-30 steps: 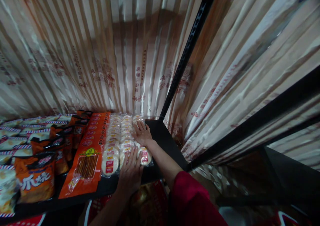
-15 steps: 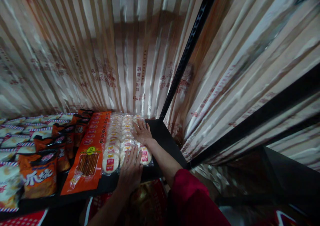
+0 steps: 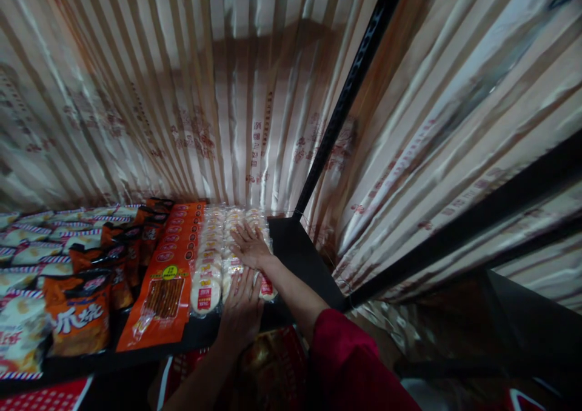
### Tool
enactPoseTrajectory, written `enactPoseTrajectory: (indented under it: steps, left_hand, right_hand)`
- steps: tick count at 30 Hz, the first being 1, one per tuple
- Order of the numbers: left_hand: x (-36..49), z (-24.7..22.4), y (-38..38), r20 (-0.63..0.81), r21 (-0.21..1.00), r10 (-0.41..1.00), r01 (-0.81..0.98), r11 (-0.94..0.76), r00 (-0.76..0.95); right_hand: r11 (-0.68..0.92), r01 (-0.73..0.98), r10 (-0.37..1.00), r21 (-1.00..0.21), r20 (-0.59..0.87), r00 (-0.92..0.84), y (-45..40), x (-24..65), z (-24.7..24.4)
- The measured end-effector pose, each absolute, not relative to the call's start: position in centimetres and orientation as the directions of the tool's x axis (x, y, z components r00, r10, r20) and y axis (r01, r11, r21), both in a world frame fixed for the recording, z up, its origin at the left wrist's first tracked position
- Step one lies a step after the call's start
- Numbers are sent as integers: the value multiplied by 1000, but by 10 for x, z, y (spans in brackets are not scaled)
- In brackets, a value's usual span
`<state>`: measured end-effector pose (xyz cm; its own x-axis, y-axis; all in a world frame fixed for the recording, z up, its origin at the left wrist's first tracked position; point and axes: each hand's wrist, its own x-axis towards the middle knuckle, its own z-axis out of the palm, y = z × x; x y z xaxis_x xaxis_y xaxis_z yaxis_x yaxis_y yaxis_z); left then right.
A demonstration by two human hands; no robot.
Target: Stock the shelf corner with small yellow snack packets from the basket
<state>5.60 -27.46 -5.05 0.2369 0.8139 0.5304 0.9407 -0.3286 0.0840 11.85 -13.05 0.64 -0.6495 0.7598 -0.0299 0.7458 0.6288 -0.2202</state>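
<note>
Rows of round white crackers in clear wrappers (image 3: 207,287) lie on a black shelf (image 3: 300,259). My left hand (image 3: 242,305) rests flat on the front of the middle and right rows, fingers stretched out. Farther back, my right hand (image 3: 251,247) lies spread over the middle and right rows, palm down, its forearm reaching in from the right in a red sleeve. Neither hand is closed around a packet. Left of the crackers is a stack of long orange packets (image 3: 159,296) with brown sticks showing through a window.
Orange and black snack bags (image 3: 79,320) stand in a row farther left, beside white bags with striped edges (image 3: 20,326). A black upright post (image 3: 339,120) rises at the shelf's back corner. Pleated printed sheeting (image 3: 236,96) hangs behind. Red packaging (image 3: 277,362) sits below the shelf.
My right hand has slid left from the right row toward the middle row, with its fingers spread wider. My left hand stays on the front packets. The view has shifted slightly.
</note>
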Motion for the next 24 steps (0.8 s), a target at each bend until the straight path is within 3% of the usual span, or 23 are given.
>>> enactPoseTrajectory:
  steps: [4,11,20,24]
  left_hand:
    - [55,-49,-274,515,81,825,945,-318,234]
    - [55,-53,-273,538,41,810,952,-302,234]
    - [54,-54,-273,539,52,806,945,-324,247]
    - [56,-56,-272,545,50,803,946,-320,242]
  right_hand:
    - [614,761,775,-211,-18,-631,-127,121,8]
    - [368,908,925,-200,-20,-379,-106,130,1]
    - [377,903,922,-207,-13,-388,-106,133,-4]
    - [442,879,897,-180,87,-434,-113,116,9]
